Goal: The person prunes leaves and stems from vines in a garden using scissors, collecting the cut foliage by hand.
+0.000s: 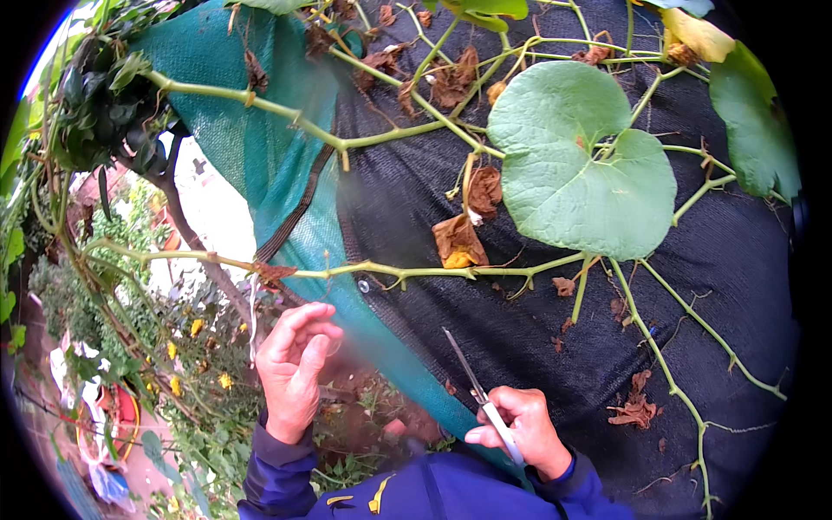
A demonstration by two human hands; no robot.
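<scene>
My right hand (520, 429) holds a pair of scissors (484, 396) with white handles, its blades pointing up and left over black shade netting (416, 208). The blades look closed together. To the left, my left hand (296, 367) is raised with its fingers curled and apart, and no object shows in it. Just above that hand a green vine stem (370, 266) runs across the green netting (292, 201) and the black netting. A large round leaf (585, 162) and a withered brown leaf with a yellow part (460, 242) are near this stem.
More vine stems (676, 387) spread over the black netting at the right, with dry leaves (636, 404) scattered on it. A thin tree branch (195, 234) stands left of the netting. Below are yellow-flowered plants (196, 327) and a red and white bag (120, 416).
</scene>
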